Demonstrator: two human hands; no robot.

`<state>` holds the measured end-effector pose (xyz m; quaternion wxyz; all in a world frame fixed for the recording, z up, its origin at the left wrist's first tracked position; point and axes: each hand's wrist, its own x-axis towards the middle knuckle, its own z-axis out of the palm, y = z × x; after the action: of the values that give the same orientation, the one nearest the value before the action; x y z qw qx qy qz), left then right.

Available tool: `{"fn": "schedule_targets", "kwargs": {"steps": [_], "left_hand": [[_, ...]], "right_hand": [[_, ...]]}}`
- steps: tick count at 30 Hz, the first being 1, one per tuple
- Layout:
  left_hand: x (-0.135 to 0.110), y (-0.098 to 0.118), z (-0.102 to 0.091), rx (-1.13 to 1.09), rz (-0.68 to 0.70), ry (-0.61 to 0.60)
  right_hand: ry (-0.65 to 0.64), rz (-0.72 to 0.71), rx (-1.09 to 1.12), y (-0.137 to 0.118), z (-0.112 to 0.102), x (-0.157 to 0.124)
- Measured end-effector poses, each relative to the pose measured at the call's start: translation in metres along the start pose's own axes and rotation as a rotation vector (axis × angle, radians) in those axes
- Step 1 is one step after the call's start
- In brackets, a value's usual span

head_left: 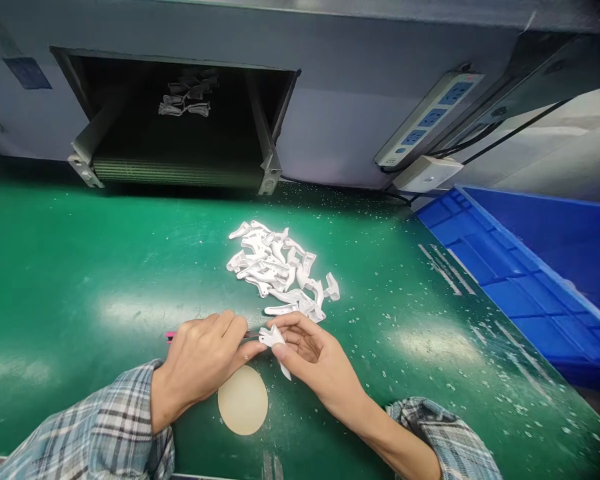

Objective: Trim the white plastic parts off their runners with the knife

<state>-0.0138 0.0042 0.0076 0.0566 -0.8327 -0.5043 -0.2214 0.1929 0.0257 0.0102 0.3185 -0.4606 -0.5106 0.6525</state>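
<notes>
My left hand [205, 353] is closed around a slim pink-handled knife [171, 336]; most of its handle is hidden in the fist. The narrow dark blade points right and meets the forked end of a white plastic part [273, 340]. That part is pinched between thumb and fingers of my right hand [313, 360], with its pointed tail hanging down below the thumb. Just beyond my hands lies a loose pile of similar white curved plastic parts [275, 263]. A round cream-coloured disc [243, 401] rests on the green tabletop [130, 267] below my hands.
At the back, a conveyor belt [180, 170] comes out of a machine opening, with several white parts [185, 107] inside. A blue crate [520, 267] stands at the right edge. A power strip [430, 120] and cables are on the machine wall. Small white scraps dot the tabletop.
</notes>
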Motion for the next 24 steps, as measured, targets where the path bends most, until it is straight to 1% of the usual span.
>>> {"fn": "schedule_targets", "kwargs": {"steps": [3, 9, 15, 18, 20, 22, 24], "left_hand": [[0.0002, 0.0007, -0.0007, 0.000, -0.005, -0.012], [-0.0004, 0.0010, -0.0019, 0.054, 0.023, 0.014], [-0.0028, -0.0011, 0.0006, 0.044, 0.037, -0.028], [-0.0045, -0.0017, 0.0018, -0.066, 0.014, -0.049], [-0.0057, -0.0014, 0.0023, -0.205, -0.041, -0.075], [-0.0067, -0.0008, 0.0028, -0.368, -0.113, -0.110], [-0.0069, 0.0003, 0.0033, -0.510, -0.158, -0.135]], "right_hand": [[0.014, -0.002, -0.041, -0.0005, 0.0003, -0.0005], [0.043, -0.034, -0.074, 0.0000, 0.0022, -0.0017], [0.046, -0.037, -0.058, 0.0012, 0.0017, -0.0024], [0.039, 0.001, -0.024, 0.0008, 0.0002, -0.0011], [0.033, 0.015, 0.022, 0.0005, -0.0008, 0.0003], [0.001, 0.020, 0.109, 0.0004, -0.0014, 0.0019], [-0.054, 0.045, 0.244, 0.0003, -0.0014, 0.0034]]}}
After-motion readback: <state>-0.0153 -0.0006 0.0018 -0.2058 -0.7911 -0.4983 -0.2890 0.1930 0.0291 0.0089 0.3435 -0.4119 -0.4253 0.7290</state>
